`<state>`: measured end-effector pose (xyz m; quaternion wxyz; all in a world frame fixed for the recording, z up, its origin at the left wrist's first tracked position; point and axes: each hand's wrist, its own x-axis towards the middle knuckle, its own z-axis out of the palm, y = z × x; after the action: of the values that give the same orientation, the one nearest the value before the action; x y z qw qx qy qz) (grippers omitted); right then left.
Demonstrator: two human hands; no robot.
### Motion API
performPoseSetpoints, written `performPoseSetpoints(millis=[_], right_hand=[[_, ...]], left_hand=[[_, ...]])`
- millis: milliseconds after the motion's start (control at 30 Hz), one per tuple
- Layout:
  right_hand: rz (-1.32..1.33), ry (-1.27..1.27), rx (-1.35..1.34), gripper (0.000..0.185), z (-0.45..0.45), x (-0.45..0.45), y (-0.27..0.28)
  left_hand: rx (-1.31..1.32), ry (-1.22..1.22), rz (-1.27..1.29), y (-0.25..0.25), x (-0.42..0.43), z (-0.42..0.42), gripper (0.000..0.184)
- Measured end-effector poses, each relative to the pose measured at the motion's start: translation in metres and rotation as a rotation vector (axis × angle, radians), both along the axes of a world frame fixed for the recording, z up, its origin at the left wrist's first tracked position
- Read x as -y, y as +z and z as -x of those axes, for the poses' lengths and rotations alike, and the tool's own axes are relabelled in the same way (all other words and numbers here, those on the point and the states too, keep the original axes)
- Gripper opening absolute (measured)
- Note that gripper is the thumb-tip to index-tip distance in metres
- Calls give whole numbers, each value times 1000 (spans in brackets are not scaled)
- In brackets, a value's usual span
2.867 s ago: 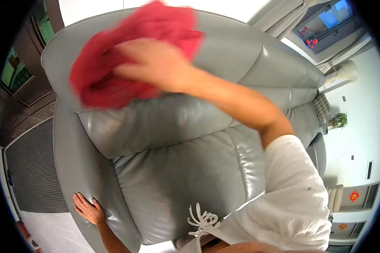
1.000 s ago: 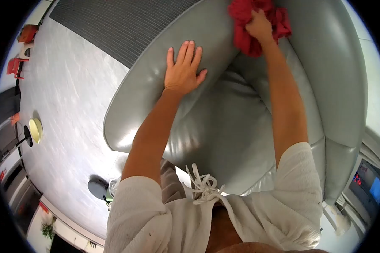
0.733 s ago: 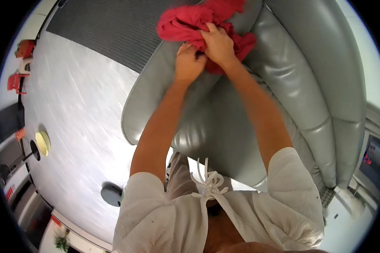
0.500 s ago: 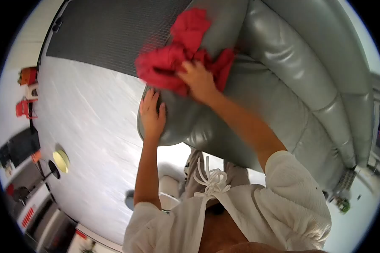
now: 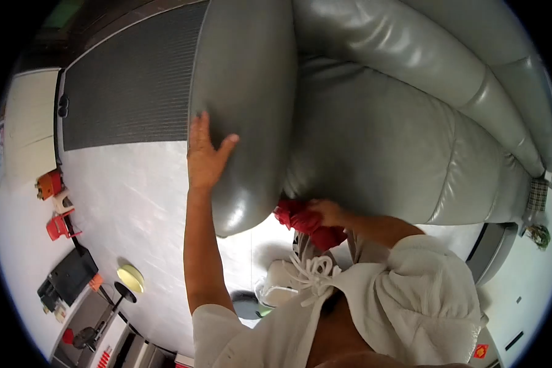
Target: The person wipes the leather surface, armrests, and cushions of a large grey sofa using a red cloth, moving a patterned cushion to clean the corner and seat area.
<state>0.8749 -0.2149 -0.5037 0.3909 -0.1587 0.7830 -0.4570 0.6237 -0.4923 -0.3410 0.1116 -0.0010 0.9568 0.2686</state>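
My left hand [image 5: 207,161] lies on the outer side of the grey sofa's padded armrest [image 5: 248,80], fingers stretched and thumb apart. A crumpled red cloth [image 5: 325,238] is bunched in my right hand [image 5: 330,213], low at the front edge of the sofa seat [image 5: 374,141], just right of the armrest's front end. The cloth hangs down over my legs. Part of my right hand's fingers is hidden behind its folds.
A dark ribbed mat [image 5: 129,86] lies on the pale floor beyond the armrest. A whitish bin-like container [image 5: 282,283] stands by my feet. To the left are a red chair [image 5: 59,227], a yellow round object [image 5: 130,278] and shelving. The sofa backrest [image 5: 411,46] curves behind the seat.
My right hand has drawn the red cloth off the armrest, toward me and down to the seat's front edge. My left hand stays on the armrest, now farther along it; the view has shifted.
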Motion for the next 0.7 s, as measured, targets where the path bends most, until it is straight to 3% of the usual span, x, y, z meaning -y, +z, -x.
performPoseSetpoints(millis=[33,67,100,133,167,200,233,267,300,367,467,567,667,700], right_hand=[[-7,-80,81,41,15,-30,-15],[333,-306,179,50,44,-61,3],[353,-315,88,58,85,-91,17],[255,-395,-256,66,103,-127,-28],[106,-370,-258,65,168,-134,11],[85,-512,-398,60,223,-134,42],[31,-468,-898,53,273,-148,25],[-73,-420,-947,51,322,-145,55],[-102,-421,-1029,49,358,-137,60],[-407,-300,-963,45,403,-111,46],[-741,-372,-1110,35,416,-68,-29],[-779,-355,-1054,39,395,-61,-64],[-813,-369,-1275,30,391,-67,-119],[-875,-200,-1133,32,387,-66,-122]], left_hand=[[55,-77,262,3,-20,2,89],[121,-153,521,4,-35,0,95],[101,-120,444,0,-37,0,106],[106,-113,440,0,-37,-1,106],[103,-109,437,0,-37,-1,106],[97,-105,436,0,-38,-1,106],[101,-100,431,-1,-39,-1,106],[117,-99,454,0,-43,2,107],[136,-98,477,2,-44,4,107],[154,-108,499,1,-43,6,109],[86,-165,485,-15,-34,3,109],[54,-191,482,-22,-30,2,107],[98,-185,523,-16,-37,5,107],[91,-187,531,-17,-36,4,107]])
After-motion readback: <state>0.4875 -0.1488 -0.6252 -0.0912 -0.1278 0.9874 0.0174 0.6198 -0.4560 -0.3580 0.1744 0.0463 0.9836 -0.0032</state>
